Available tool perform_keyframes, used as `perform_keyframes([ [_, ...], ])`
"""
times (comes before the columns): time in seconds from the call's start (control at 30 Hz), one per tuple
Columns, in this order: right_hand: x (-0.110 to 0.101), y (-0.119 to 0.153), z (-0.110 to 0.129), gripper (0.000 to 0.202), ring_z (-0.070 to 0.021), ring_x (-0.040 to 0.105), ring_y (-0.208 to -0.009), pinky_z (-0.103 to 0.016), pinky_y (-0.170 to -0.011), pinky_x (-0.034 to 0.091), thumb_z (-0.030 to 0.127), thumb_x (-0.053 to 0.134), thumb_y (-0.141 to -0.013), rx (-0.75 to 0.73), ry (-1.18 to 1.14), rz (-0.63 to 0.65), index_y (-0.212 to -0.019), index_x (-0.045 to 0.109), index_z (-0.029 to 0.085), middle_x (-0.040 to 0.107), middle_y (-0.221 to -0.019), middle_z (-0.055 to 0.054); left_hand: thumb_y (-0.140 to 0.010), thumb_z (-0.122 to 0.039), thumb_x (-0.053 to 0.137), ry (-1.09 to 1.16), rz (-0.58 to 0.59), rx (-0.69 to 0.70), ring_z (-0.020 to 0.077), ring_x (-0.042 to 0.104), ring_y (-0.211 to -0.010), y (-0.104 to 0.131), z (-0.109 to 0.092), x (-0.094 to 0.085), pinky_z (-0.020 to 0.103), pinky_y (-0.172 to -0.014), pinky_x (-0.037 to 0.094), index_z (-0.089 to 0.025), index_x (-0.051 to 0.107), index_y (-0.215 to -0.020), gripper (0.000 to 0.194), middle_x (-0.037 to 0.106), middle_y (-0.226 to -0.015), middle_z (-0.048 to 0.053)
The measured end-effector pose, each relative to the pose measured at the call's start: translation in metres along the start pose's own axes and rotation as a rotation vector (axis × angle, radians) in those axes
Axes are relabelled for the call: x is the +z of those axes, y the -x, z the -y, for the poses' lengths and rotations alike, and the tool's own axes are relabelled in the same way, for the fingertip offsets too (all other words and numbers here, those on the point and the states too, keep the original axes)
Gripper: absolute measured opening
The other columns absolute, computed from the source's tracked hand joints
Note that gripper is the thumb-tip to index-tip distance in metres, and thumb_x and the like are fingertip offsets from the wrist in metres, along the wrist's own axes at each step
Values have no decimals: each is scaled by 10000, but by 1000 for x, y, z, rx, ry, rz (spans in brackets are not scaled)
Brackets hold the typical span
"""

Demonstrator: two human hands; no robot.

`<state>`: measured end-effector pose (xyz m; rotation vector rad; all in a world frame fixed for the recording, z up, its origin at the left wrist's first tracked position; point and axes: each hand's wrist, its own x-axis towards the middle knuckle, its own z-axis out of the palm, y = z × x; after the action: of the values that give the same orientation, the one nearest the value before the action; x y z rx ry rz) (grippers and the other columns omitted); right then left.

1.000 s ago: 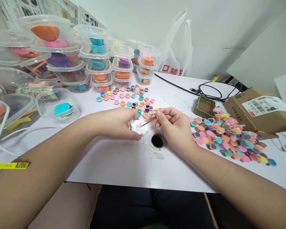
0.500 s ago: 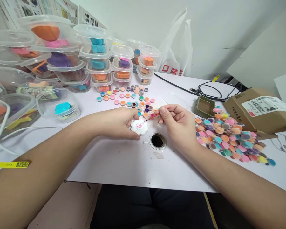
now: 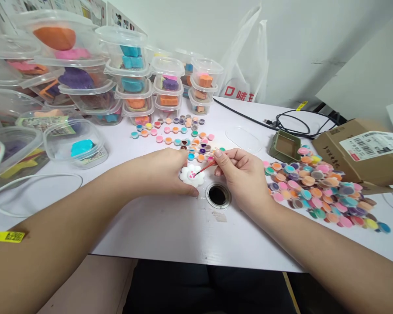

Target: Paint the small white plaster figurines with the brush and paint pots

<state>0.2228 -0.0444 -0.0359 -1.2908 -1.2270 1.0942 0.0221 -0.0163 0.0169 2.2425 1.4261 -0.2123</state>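
Between the thumb and fingers of my left hand (image 3: 172,172) is a white flower-shaped piece (image 3: 196,178) with scalloped edges and pink marks at its centre. My right hand (image 3: 240,172) pinches a thin red-handled paintbrush (image 3: 209,165). The dark brush tip points left and meets the pink marks on the flower piece. Just behind the hands lie strips of small paint pots (image 3: 191,141) in many colours, some of them open. Below the brush sits a round hole (image 3: 218,196) with a metal rim in the tabletop.
Stacked clear plastic tubs (image 3: 134,83) with coloured blocks fill the left and back. At right are a heap of lidded paint pots (image 3: 317,187), a green tray (image 3: 285,146) and a cardboard box (image 3: 360,152). A black cable (image 3: 249,115) and a white plastic bag (image 3: 244,65) are behind.
The brush tip has moved left and down from the flower piece's edge onto its pink centre, as my right hand shifted slightly. The view has also shifted a little.
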Motion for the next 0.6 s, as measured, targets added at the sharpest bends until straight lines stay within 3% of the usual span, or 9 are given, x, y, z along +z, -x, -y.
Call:
perform_keyframes([
  [0.33,3,-2,-2,474,-105,531,-498,-237,-449,366,651,787,-764,-3,23,-38,-768,678,190,665,-601,-14,-620,-813,673,2,-30,-36,256,650,-762,-2,1,7,326,-579,388,-258,618,-968,658,686,-881,56],
  [0.5,6,-3,-1,458,-118,575,-528,-245,-474,417,635,767,-799,-42,53,-56,-807,694,183,675,-618,-20,-747,-689,642,32,-69,16,220,623,-715,2,-4,5,321,-553,381,-241,583,-920,484,674,-836,41],
  [0.6,8,-3,-1,438,-123,596,-535,-244,-477,433,615,770,-808,-61,74,-71,-820,694,184,680,-620,-18,-667,-751,692,34,-58,-16,228,624,-703,0,-1,7,330,-538,382,-260,597,-919,560,682,-834,40],
])
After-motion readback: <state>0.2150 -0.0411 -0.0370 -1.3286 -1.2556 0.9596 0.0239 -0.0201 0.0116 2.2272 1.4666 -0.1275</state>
